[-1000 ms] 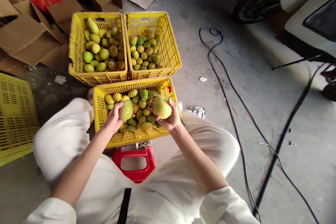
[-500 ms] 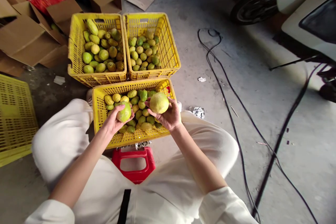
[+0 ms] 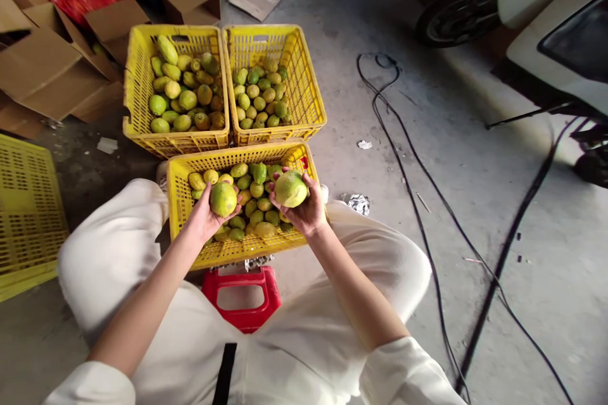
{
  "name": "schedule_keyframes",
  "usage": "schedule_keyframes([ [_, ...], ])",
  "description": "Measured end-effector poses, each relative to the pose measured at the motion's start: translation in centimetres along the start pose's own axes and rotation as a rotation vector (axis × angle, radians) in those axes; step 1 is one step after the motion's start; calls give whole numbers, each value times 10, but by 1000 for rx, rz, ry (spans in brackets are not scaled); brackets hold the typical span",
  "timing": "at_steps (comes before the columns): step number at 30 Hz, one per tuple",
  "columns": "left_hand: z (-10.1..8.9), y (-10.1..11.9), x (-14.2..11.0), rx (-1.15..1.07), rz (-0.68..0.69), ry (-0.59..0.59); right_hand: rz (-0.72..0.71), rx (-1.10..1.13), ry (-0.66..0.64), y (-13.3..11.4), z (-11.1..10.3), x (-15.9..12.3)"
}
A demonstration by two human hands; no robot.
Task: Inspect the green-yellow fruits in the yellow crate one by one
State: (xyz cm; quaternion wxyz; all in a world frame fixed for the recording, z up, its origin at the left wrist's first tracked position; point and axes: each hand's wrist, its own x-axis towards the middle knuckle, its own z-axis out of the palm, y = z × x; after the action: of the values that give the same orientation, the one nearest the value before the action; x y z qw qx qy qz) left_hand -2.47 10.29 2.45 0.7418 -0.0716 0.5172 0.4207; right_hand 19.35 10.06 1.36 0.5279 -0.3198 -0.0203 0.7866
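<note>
My left hand (image 3: pixel 205 218) is wrapped around a round yellow-green papaya (image 3: pixel 223 199), its fingers curled under and beside the fruit. In my right hand (image 3: pixel 311 210) rests a slightly bigger papaya (image 3: pixel 291 188), green on top and paler below, gripped from beneath and the side. Both hands are raised above the near yellow crate (image 3: pixel 237 155), with a small gap between the two fruits. Several more papayas (image 3: pixel 265 229), green to yellow, lie in that crate, partly covered by my hands.
Two yellow crates, a left one (image 3: pixel 175 138) and a right one (image 3: pixel 313 85), stand behind with papayas inside. Another yellow crate (image 3: pixel 28 215) is far left, below cardboard boxes (image 3: pixel 52 69). A red plastic stool (image 3: pixel 242 319) is between my legs. Black cables (image 3: pixel 418 177) cross the floor near a vehicle (image 3: pixel 560 44).
Both papayas have turned in my hands and show different sides. The right one has moved slightly right and down; my left fingers have shifted to the fruit's far side.
</note>
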Motion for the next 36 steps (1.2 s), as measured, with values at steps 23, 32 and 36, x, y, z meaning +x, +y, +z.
schedule_keyframes([
  [23, 7, 2, -5, -61, 20, 79, 9, -37, 38, 1, -9, 7],
  [32, 2, 4, -5, 3, 59, 45, 13, -18, 2, 3, -1, 1],
  [36, 2, 3, -4, -44, 53, 102, 32, -44, 13, 2, -3, 2],
])
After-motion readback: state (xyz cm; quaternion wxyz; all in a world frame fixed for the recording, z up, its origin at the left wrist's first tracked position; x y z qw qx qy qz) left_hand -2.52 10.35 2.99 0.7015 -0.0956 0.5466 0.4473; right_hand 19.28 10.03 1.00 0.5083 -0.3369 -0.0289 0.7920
